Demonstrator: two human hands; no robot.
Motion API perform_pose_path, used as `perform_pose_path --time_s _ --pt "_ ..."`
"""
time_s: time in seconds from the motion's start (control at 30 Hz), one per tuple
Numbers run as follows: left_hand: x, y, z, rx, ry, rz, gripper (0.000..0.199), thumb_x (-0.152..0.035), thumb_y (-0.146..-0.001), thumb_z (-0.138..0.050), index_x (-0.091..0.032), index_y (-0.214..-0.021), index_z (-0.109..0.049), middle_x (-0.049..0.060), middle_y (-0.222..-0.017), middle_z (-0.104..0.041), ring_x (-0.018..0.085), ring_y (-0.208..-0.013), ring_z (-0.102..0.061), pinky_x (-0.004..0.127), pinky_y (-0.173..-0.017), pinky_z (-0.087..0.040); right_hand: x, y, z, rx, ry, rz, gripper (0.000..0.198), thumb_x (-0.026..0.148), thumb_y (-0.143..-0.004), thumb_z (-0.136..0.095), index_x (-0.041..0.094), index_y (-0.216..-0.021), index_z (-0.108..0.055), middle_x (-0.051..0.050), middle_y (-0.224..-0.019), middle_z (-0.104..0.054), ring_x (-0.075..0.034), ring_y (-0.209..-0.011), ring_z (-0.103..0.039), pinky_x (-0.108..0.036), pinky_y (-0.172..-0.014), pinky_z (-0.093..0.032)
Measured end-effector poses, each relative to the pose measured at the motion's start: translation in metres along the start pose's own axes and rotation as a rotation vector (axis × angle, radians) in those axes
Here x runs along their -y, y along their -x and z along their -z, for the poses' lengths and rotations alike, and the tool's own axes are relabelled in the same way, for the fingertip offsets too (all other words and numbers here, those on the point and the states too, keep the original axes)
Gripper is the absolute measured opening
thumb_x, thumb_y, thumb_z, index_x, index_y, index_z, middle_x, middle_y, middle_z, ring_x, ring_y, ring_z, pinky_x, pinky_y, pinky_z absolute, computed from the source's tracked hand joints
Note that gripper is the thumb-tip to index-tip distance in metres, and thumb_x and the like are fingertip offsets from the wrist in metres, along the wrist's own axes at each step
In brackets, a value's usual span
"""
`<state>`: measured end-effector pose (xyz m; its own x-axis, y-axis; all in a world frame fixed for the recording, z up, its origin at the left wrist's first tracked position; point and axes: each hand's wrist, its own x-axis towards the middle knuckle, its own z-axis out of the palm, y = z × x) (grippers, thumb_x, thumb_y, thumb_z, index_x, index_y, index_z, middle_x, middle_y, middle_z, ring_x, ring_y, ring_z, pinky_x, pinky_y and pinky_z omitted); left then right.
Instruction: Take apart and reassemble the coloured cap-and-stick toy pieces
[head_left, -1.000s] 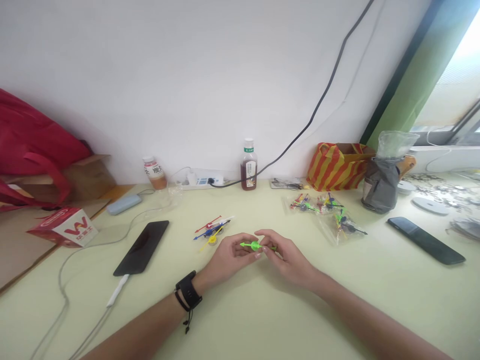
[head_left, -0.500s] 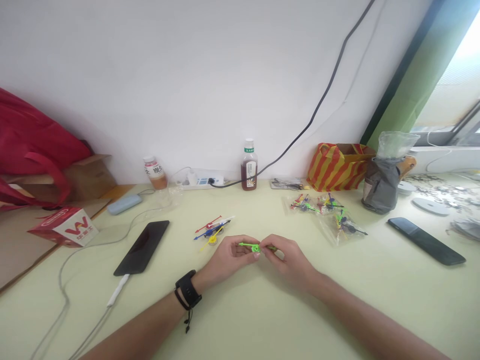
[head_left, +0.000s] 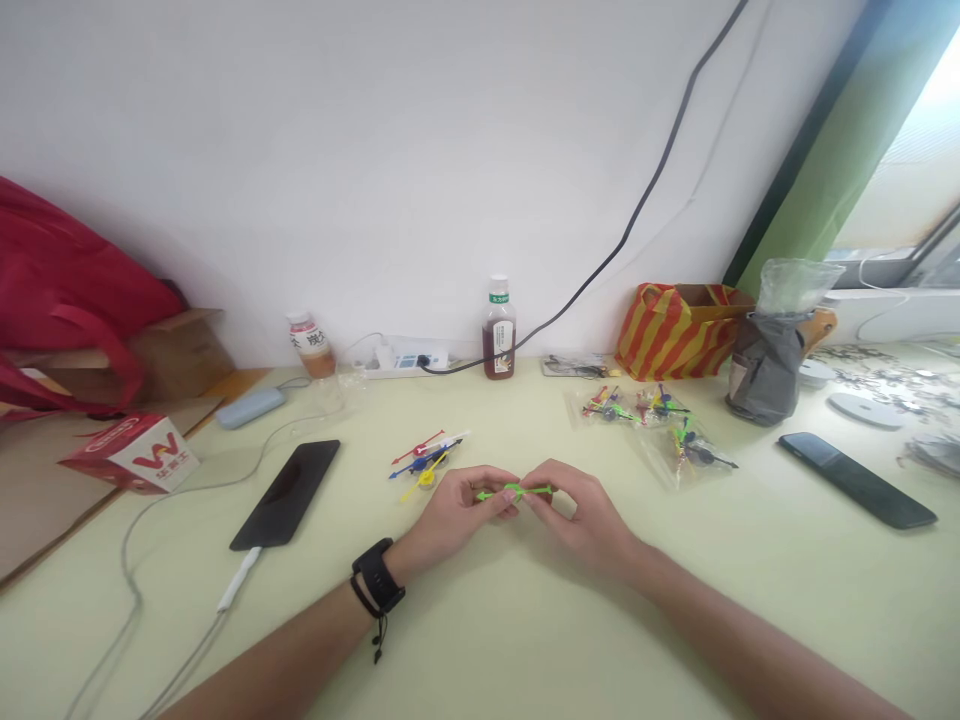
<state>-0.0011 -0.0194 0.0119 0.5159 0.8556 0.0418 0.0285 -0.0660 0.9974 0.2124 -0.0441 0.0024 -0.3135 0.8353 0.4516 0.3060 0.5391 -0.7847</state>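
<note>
A green plastic arrow spinner (head_left: 514, 490) is held level between both hands, low over the table. My left hand (head_left: 459, 506) is closed, its thumb and fingers pinching the spinner near the middle. My right hand (head_left: 581, 508) grips it from the other side by thumb and fingertips, which partly cover the hub. Beyond my left hand lie loose spinners: a yellow spinner (head_left: 426, 479), a blue spinner (head_left: 420, 463) and a red spinner (head_left: 417, 447), with a white one partly hidden among them.
Clear bags of coloured spinners (head_left: 684, 455) lie at the right, near a dark phone (head_left: 855, 478). Another phone (head_left: 287, 495) on a cable is at the left, by a red-and-white box (head_left: 142, 452). A dark drink bottle (head_left: 499, 335) and power strip (head_left: 401, 366) stand by the wall.
The green spinner has turned in my fingers, so both its ends now show and its hub is seen more edge-on. My right fingers have shifted their hold. The loose spinners stay put.
</note>
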Motion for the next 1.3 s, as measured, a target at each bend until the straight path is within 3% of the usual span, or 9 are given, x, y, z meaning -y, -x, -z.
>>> perform_pose_path --time_s 0.27,0.5,0.67,0.97,1.17,1.3 --pt "0.014 0.000 0.002 -0.044 0.040 -0.061 0.032 -0.033 -0.080 -0.084 -0.015 -0.105 -0.076 0.011 -0.106 -0.078 0.023 -0.096 -0.073 0.036 -0.091 -0.059 -0.002 -0.004 0.003 -0.069 -0.128 -0.237 0.023 0.044 -0.089 -0.068 0.021 -0.095 -0.068 -0.004 -0.083 -0.068 -0.018 -0.074 -0.061 -0.032 -0.068 -0.049" --pt "0.014 0.002 0.000 -0.110 -0.137 -0.204 0.026 -0.031 -0.081 -0.082 -0.018 -0.103 -0.079 0.010 -0.105 -0.078 0.025 -0.101 -0.071 0.039 -0.095 -0.058 -0.002 -0.007 0.005 -0.041 -0.350 -0.349 0.036 0.055 -0.082 -0.075 0.021 -0.091 -0.066 0.002 -0.070 -0.057 -0.015 -0.067 -0.053 -0.029 -0.062 -0.044" --pt "0.012 0.005 -0.002 -0.150 -0.313 -0.245 0.018 -0.030 -0.084 -0.078 -0.021 -0.099 -0.081 0.008 -0.100 -0.078 0.024 -0.097 -0.072 0.036 -0.090 -0.057 -0.002 -0.007 0.006 -0.038 -0.411 -0.369 0.035 0.051 -0.080 -0.077 0.020 -0.090 -0.066 0.002 -0.072 -0.058 -0.015 -0.067 -0.054 -0.030 -0.063 -0.044" --pt "0.008 0.007 -0.002 -0.092 -0.347 -0.197 0.012 -0.029 -0.086 -0.075 -0.019 -0.092 -0.079 0.007 -0.096 -0.079 0.023 -0.090 -0.072 0.033 -0.082 -0.058 0.001 -0.006 0.004 -0.033 -0.428 -0.369 0.035 0.051 -0.079 -0.078 0.021 -0.090 -0.065 0.002 -0.074 -0.057 -0.015 -0.069 -0.053 -0.030 -0.065 -0.045" --pt "0.007 0.008 -0.005 -0.040 -0.300 -0.186 0.013 -0.029 -0.084 -0.078 -0.018 -0.089 -0.076 0.007 -0.094 -0.077 0.021 -0.087 -0.072 0.033 -0.085 -0.059 0.001 -0.005 0.004 -0.019 -0.451 -0.365 0.031 0.047 -0.080 -0.078 0.021 -0.092 -0.065 0.001 -0.077 -0.056 -0.015 -0.072 -0.052 -0.029 -0.067 -0.045" --pt "0.005 0.008 -0.008 0.019 -0.176 -0.180 0.017 -0.030 -0.083 -0.080 -0.017 -0.093 -0.075 0.011 -0.107 -0.075 0.023 -0.098 -0.070 0.035 -0.091 -0.057 0.000 -0.005 0.006 -0.013 -0.468 -0.352 0.029 0.043 -0.082 -0.078 0.021 -0.096 -0.066 0.001 -0.079 -0.057 -0.015 -0.074 -0.053 -0.030 -0.070 -0.046"
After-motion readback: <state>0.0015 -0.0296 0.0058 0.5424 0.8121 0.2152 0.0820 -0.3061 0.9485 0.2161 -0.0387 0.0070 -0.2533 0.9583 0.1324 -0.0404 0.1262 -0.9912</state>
